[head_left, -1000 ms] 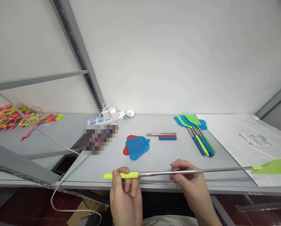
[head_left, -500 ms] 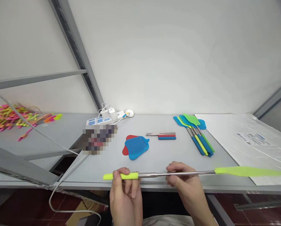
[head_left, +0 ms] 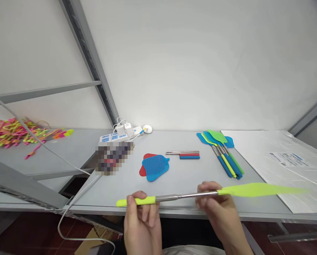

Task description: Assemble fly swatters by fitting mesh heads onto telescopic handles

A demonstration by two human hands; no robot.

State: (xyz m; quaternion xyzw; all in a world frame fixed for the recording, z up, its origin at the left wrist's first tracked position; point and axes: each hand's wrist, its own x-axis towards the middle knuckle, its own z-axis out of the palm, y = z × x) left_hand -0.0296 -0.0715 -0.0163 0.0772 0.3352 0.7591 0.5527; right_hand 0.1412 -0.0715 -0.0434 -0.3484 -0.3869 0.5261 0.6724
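— What's that person holding over the near edge of the tabletop (head_left: 174, 177)?

— A fly swatter (head_left: 201, 194) with a yellow-green handle, a metal rod and a yellow-green paddle. It lies almost level, handle to the left, paddle out to the right, above the front edge.

— Which hand has which end?

— The left hand (head_left: 142, 219) is wrapped around the handle, its grip pressed shut on it, thumb on top. The right hand (head_left: 218, 209) pinches the rod just where it meets the paddle, its grip closed on the metal.

— And on the tabletop itself?

— Behind the hands, near the middle, a blue swatter head (head_left: 156, 167) lies on top of a red one (head_left: 142, 169). Just to the right of those are a few short rods and sleeves (head_left: 185, 154), silver, red and blue, lying side by side. Further right is a bunch of finished swatters (head_left: 223, 150) in blue and green, heads pointing to the wall. A plastic sheet (head_left: 280, 159) covers the right end.

— Anything on the left?

— A power strip (head_left: 115, 136) with white chargers by the wall, and well off to the left a heap of pink and yellow plastic bits (head_left: 17, 131) on the next bench.
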